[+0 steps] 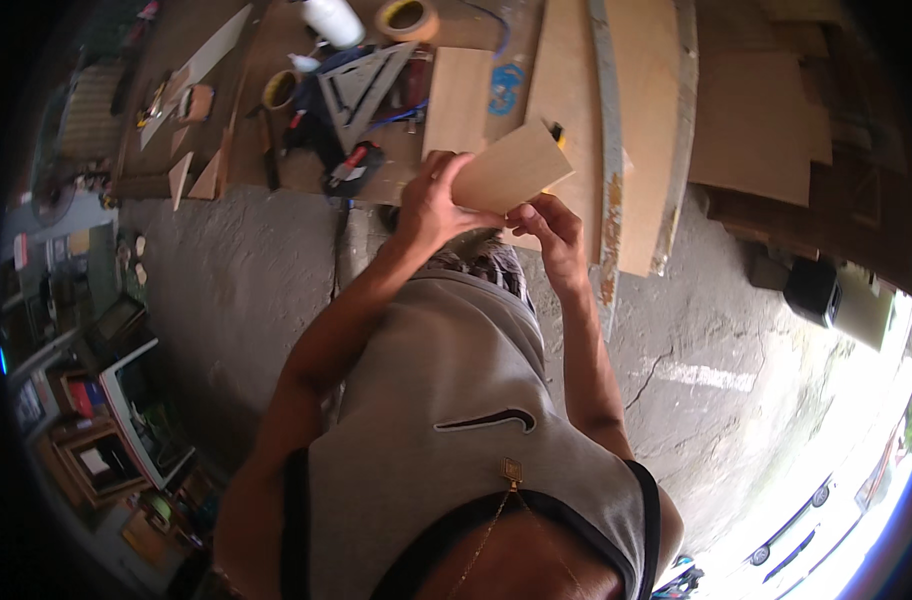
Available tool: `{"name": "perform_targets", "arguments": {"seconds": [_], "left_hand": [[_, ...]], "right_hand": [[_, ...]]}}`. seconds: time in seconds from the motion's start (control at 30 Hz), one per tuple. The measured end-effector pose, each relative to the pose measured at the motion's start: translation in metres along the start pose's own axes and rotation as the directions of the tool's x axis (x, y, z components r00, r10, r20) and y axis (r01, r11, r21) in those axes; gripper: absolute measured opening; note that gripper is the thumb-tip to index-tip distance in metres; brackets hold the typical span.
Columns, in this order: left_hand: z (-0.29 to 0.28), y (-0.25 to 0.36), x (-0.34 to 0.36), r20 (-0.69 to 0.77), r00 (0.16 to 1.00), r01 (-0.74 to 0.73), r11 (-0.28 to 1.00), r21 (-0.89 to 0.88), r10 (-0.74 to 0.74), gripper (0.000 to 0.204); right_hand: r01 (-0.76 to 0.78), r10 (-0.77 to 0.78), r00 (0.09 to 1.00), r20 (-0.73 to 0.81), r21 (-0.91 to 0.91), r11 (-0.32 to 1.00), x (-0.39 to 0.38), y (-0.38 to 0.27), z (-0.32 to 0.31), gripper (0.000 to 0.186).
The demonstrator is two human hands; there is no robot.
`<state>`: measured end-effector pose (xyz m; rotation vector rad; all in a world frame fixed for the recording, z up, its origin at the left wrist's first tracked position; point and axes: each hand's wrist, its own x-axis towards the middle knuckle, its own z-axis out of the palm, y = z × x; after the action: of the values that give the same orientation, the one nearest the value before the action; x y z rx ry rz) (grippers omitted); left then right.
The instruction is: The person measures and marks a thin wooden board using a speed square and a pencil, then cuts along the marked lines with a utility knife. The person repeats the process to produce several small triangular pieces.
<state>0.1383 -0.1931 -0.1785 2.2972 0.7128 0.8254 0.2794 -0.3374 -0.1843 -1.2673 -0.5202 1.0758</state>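
Note:
A small rectangular piece of light plywood (516, 170) is held up, tilted, just over the front edge of the workbench. My left hand (434, 207) grips its left end, with the thumb along the near edge. At the near right edge of the piece, my right hand (554, 228) has its fingers bent and closed, thumb and forefinger pinching at the edge. A small yellow-and-black object (556, 132) shows just past the far right corner; the plywood hides most of it. Another flat plywood strip (458, 95) lies on the bench beyond my left hand.
A metal set square (366, 92), a red-and-black tool (354, 168), tape rolls (408, 18) and a white bottle (332, 22) crowd the bench. Long boards (564, 80) and a worn grey strip (613, 150) overhang its front at right. Brown sheets (751, 125) lie farther right.

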Motion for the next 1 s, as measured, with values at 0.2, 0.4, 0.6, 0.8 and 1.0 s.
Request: {"name": "perform_targets", "arguments": {"seconds": [0.2, 0.4, 0.6, 0.8, 1.0], "left_hand": [[-0.059, -0.036, -0.024, -0.112, 0.994, 0.025, 0.999, 0.046, -0.020, 0.084], [-0.149, -0.117, -0.074, -0.261, 0.916, 0.313, 0.950, -0.008, -0.305, 0.066], [-0.249, -0.214, -0.120, -0.436, 0.741, 0.602, 0.793, 0.095, -0.511, 0.060], [-0.323, -0.287, -0.131, -0.494, 0.690, 0.674, 0.720, 0.169, -0.529, 0.059], [-0.355, -0.335, -0.109, -0.478, 0.747, 0.574, 0.811, 0.114, -0.462, 0.052]], "right_hand": [[-0.008, 0.003, 0.997, -0.073, -0.067, 0.998, 0.026, 0.014, 0.049, 0.016], [0.024, -0.041, 0.984, -0.172, -0.096, 0.995, 0.043, 0.025, 0.065, 0.021], [0.099, -0.106, 0.961, -0.257, -0.039, 0.994, 0.058, 0.030, 0.101, 0.025], [0.137, -0.170, 0.902, -0.396, -0.111, 0.984, 0.063, 0.032, 0.150, 0.021], [0.135, -0.187, 0.828, -0.528, -0.135, 0.982, 0.054, 0.039, 0.162, 0.020]]}}
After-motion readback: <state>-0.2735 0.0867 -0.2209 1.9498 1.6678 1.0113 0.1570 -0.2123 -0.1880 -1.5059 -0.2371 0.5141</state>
